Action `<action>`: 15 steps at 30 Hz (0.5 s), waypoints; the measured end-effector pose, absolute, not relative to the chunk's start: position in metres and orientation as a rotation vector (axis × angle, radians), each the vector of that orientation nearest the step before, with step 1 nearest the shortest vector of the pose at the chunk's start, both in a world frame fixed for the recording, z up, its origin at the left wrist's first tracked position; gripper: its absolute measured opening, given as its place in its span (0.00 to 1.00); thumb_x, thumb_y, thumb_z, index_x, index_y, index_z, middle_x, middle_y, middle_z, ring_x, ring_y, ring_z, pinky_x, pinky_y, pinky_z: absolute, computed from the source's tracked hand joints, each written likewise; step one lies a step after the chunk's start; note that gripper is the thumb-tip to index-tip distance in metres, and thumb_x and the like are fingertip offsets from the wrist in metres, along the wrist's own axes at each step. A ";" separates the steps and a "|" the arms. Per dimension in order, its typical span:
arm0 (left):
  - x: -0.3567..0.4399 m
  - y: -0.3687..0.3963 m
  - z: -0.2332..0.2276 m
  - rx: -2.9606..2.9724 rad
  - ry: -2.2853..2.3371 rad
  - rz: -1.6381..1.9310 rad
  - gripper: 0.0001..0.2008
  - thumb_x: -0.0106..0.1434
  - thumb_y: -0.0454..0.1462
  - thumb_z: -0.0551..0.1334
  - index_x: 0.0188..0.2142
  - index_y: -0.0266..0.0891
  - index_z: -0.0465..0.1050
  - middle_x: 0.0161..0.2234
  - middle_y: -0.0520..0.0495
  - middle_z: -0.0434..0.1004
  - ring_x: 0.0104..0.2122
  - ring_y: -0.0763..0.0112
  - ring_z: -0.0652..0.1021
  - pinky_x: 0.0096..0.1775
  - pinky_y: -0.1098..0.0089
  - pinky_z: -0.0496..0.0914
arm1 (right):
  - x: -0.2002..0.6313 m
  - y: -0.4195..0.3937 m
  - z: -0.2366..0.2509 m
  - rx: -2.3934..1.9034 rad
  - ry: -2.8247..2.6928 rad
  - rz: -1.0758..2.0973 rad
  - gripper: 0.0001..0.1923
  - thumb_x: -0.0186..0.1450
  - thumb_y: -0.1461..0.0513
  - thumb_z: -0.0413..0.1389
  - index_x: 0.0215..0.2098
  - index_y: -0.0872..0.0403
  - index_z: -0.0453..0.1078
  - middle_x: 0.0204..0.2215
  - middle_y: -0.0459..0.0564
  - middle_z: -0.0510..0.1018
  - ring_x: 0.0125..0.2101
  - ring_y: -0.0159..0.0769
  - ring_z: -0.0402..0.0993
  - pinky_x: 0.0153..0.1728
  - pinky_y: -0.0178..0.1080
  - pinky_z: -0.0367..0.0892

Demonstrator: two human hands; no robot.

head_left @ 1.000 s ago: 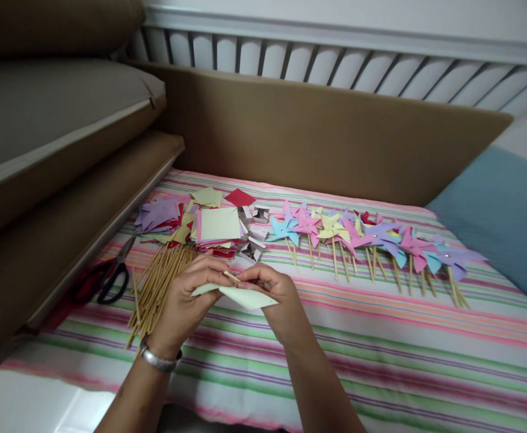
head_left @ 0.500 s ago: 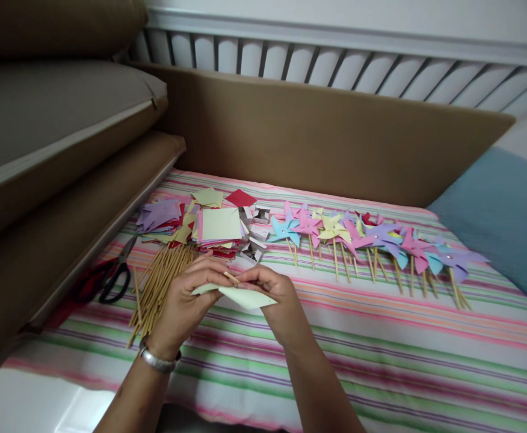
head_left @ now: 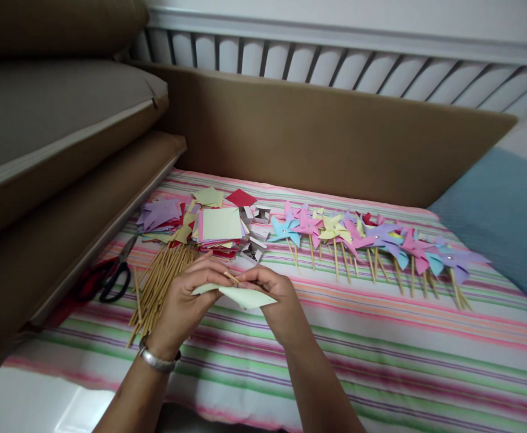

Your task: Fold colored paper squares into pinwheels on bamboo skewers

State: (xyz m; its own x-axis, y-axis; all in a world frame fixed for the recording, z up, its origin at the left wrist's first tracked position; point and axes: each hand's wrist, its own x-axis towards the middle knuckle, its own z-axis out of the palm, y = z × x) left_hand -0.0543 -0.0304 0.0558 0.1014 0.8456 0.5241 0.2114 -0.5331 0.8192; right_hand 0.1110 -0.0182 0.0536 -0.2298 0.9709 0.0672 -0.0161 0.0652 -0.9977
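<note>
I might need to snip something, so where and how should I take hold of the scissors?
Probably best to grip the scissors by their dark handle loops, coming from above and the near side: the handles lie nearer the person, while the blades point away towards the paper pieces. Bamboo-coloured sticks crowd their right side.

Our forearms (head_left: 326,379) reach over the near edge of the striped cloth (head_left: 231,385); our left hand (head_left: 195,291) and right hand (head_left: 276,294) hover close together, fingers (head_left: 207,276) curled, pinching.
</note>
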 end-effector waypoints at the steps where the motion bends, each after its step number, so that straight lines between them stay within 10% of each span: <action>1: -0.054 -0.030 0.056 1.824 1.036 1.456 0.07 0.55 0.30 0.64 0.29 0.44 0.77 0.31 0.50 0.79 0.36 0.68 0.77 0.55 0.57 0.58 | 0.111 -0.018 0.054 -1.037 -1.408 1.327 0.04 0.56 0.62 0.58 0.28 0.54 0.74 0.27 0.47 0.75 0.28 0.32 0.70 0.31 0.34 0.65; 15: -0.054 -0.031 0.056 1.794 1.087 1.434 0.02 0.55 0.35 0.64 0.27 0.43 0.77 0.30 0.47 0.79 0.34 0.65 0.77 0.55 0.54 0.59 | 0.109 -0.020 0.056 -1.051 -1.429 1.298 0.04 0.56 0.62 0.58 0.28 0.54 0.74 0.27 0.48 0.77 0.30 0.35 0.72 0.34 0.36 0.66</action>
